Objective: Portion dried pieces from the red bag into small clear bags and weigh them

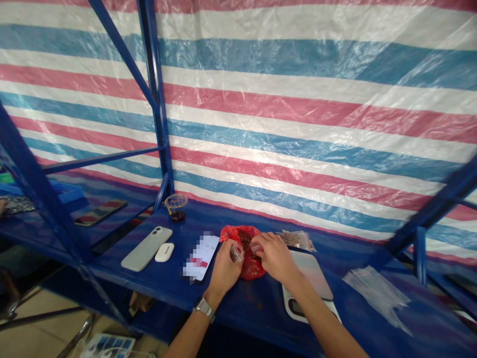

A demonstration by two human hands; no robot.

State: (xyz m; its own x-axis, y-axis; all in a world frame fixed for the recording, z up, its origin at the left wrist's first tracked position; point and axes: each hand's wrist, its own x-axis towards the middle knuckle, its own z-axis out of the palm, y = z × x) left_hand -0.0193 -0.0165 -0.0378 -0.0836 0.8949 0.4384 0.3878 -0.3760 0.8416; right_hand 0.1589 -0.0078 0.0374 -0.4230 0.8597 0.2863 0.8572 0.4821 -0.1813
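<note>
My left hand [223,266] grips a small clear plastic container [236,252] above a red plastic bag [250,266]. My right hand [274,256] pinches a small clear plastic piece [255,247] at the bag's mouth, close to my left hand. Dark brown granular material [244,239] fills the open bag, partly hidden by my hands. A white digital scale [309,271] lies under and beyond my right forearm. Small clear packets of brown material [296,240] lie just beyond my right hand.
On the blue shelf stand a lidded clear cup [176,207], a grey phone [146,248], a white earbud case [164,252], a lit phone [199,256] and clear plastic sheets [378,293]. Blue metal posts [160,114] and a striped tarpaulin [298,114] stand behind.
</note>
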